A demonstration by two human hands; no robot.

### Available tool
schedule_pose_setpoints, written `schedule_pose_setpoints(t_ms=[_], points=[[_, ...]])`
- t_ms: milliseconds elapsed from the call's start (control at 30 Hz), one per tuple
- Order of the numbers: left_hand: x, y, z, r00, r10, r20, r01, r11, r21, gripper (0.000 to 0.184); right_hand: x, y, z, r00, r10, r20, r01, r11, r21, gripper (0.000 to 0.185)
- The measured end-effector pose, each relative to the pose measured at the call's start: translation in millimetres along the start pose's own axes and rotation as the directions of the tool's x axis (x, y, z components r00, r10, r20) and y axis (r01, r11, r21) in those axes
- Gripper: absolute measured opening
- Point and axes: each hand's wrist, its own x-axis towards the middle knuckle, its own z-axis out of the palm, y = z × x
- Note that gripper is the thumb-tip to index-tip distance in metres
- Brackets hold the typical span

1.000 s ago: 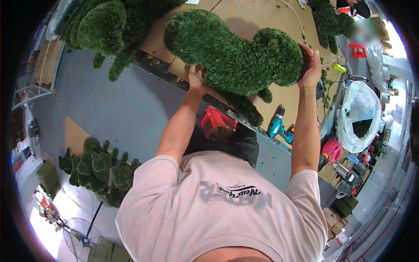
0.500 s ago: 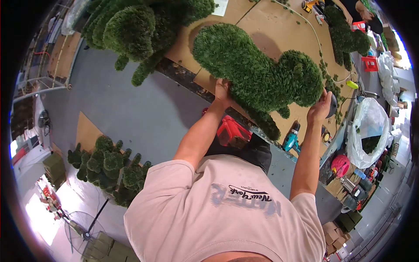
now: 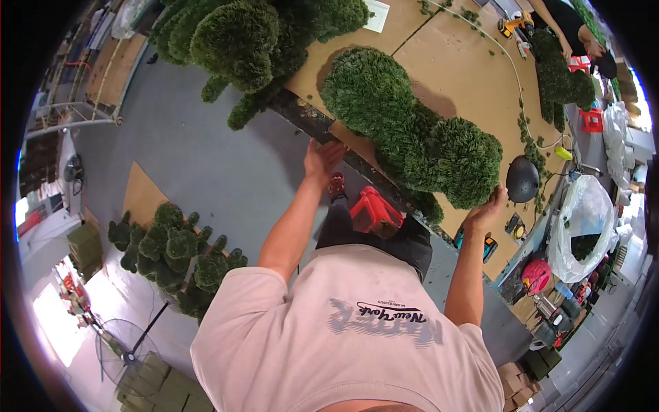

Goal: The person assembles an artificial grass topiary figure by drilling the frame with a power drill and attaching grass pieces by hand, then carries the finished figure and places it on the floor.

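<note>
Left grip (image 3: 324,159): fingers apart, clear of the work, near the table (image 3: 473,82) edge. Right grip (image 3: 488,210): cupped, unclosed, touching the 4 o'clock end of one green grass-covered figure (image 3: 412,130), lying on the table. From right grip: black dome (image 3: 523,180), 1–2 o'clock; red stool (image 3: 374,206), 9 o'clock; yellow drill (image 3: 516,26), 12 o'clock.

Bright indoor light; blown-out glare lower left, more at right edge. Soft shadow on bench (image 3: 477,75) beside green figure (image 3: 413,130). Strong fisheye curve, black corners, edges soft.
</note>
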Motion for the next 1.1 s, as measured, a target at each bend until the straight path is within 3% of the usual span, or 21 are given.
schedule_pose_setpoints(t_ms=[67, 100, 167, 267, 300, 433, 533, 633, 667, 733, 867, 900, 1000, 1067, 1100], points=[[-3, 17, -32, 0.999, 0.040, -0.033, -0.037, 0.996, 0.080, 0.073, -5, -11, 0, 0.949, 0.271, -0.162, -0.266, 0.963, 0.052, 0.060], [-7, 26, -49, 0.994, 0.087, -0.070, -0.075, 0.985, 0.158, 0.066, -4, -4, -9, 0.948, 0.272, -0.165, -0.267, 0.962, 0.052, 0.060], [-20, 45, -77, 0.982, 0.133, -0.136, -0.102, 0.971, 0.217, 0.057, 9, 32, -40, 0.865, 0.501, 0.013, -0.494, 0.849, 0.187, 0.060], [-51, 70, -111, 0.949, 0.215, -0.229, -0.141, 0.943, 0.300, 0.044, 12, 96, -71, 0.851, 0.516, 0.100, -0.523, 0.849, 0.076, 0.057], [-63, 79, -119, 0.933, 0.253, -0.257, -0.161, 0.930, 0.331, 0.039, 11, 101, -71, 0.835, 0.541, 0.100, -0.542, 0.840, -0.014, 0.045], [-104, 105, -143, 0.932, 0.290, -0.219, -0.188, 0.899, 0.395, 0.036, 4, 96, -56, 0.775, 0.622, 0.112, -0.609, 0.782, -0.128, 0.047], [-110, 121, -147, 0.931, 0.286, -0.226, -0.168, 0.886, 0.432, 0.033, 6, 85, -41, 0.766, 0.605, 0.217, -0.623, 0.782, 0.014, 0.046], [-104, 134, -125, 0.941, 0.292, -0.170, -0.182, 0.862, 0.473, 0.034, 18, 115, -49, 0.778, 0.544, 0.313, -0.601, 0.791, 0.119, 0.043], [-100, 140, -110, 0.947, 0.301, -0.111, -0.208, 0.839, 0.502, 0.034, 19, 121, -51, 0.795, 0.531, 0.294, -0.593, 0.784, 0.186, 0.042], [-90, 150, -74, 0.955, 0.295, -0.027, -0.234, 0.808, 0.541, 0.034, 23, 125, -53, 0.806, 0.507, 0.305, -0.558, 0.823, 0.107, 0.046], [-62, 170, 2, 0.957, 0.270, 0.101, -0.279, 0.775, 0.567, 0.034, 26, 91, -36, 0.815, 0.522, 0.251, -0.575, 0.781, 0.244, 0.056], [-53, 175, 20, 0.956, 0.272, 0.110, -0.284, 0.760, 0.584, 0.035, 19, 50, -20, 0.783, 0.617, 0.076, -0.621, 0.773, 0.130, 0.060], [-18, 190, 73, 0.932, 0.318, 0.173, -0.355, 0.708, 0.611, 0.036, 26, 64, -33, 0.788, 0.615, -0.023, -0.613, 0.787, 0.063, 0.069], [2, 195, 114, 0.931, 0.330, 0.156, -0.351, 0.693, 0.630, 0.035, 23, 24, -31, 0.793, 0.609, 0.021, -0.609, 0.793, 0.028, 0.064], [6, 198, 136, 0.913, 0.351, 0.210, -0.392, 0.605, 0.693, 0.032, 21, 19, -34, 0.809, 0.588, 0.019, -0.588, 0.807, 0.062, 0.059]])
